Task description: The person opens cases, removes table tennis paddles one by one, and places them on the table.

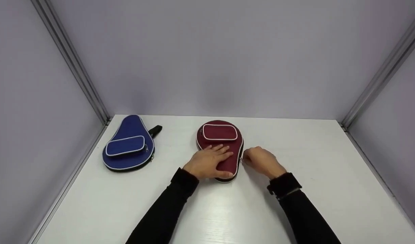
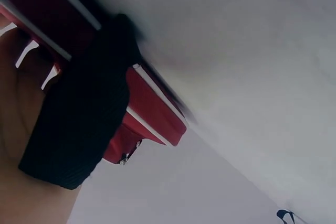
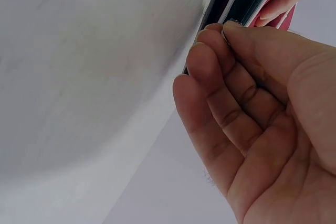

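- The table (image 1: 312,152) stands between a left wall (image 1: 31,118) and a right wall (image 1: 393,118), with a back wall (image 1: 207,61) behind it.
- The left case (image 1: 130,134) lies at the table's far left, narrow end toward the back wall.
- A strap (image 1: 156,130) extends from its right side; the left pocket (image 1: 125,146) is on top.
- The middle case (image 1: 232,145) lies well to its right, narrow end toward the person, the middle pocket (image 1: 220,132) on its far half.
- The left hand (image 1: 207,164) rests on the near half.
- The right hand (image 1: 261,161) is at the zip pull (image 1: 241,158), on the right edge.
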{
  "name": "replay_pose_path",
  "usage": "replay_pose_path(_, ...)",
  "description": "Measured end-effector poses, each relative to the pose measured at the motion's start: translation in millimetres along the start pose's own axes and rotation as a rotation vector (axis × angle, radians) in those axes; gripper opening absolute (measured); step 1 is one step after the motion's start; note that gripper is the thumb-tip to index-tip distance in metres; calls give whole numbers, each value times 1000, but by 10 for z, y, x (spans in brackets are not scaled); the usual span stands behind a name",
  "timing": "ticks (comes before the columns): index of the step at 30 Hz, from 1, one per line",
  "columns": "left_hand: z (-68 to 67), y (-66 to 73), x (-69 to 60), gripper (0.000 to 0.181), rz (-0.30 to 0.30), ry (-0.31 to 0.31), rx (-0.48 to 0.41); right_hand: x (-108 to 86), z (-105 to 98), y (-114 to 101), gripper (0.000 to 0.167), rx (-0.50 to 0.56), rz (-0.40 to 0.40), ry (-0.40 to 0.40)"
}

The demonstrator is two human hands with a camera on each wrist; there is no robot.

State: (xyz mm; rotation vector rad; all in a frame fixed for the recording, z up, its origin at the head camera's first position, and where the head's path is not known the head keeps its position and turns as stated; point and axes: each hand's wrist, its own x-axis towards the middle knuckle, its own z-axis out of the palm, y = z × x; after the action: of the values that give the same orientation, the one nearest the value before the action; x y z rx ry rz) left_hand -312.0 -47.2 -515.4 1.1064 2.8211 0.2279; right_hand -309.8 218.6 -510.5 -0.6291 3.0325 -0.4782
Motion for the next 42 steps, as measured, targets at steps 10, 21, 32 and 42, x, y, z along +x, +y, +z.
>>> replay_pose_path(10,-5,8,78,91,-81,11,9,-6,-3,-27,13,2,-31,-14)
replay_pose_path(21,-17,20,133,89,-144,55,32,-30,-47,-90,11,2,-73,-43)
replay_pose_path(32,386,-331,422,82,-151,160,36,-56,-62,-135,15,14,-149,-84)
replay_pose_path(42,569,-446,562,84,-184,194,50,-75,-78,-170,22,-29,-153,-43)
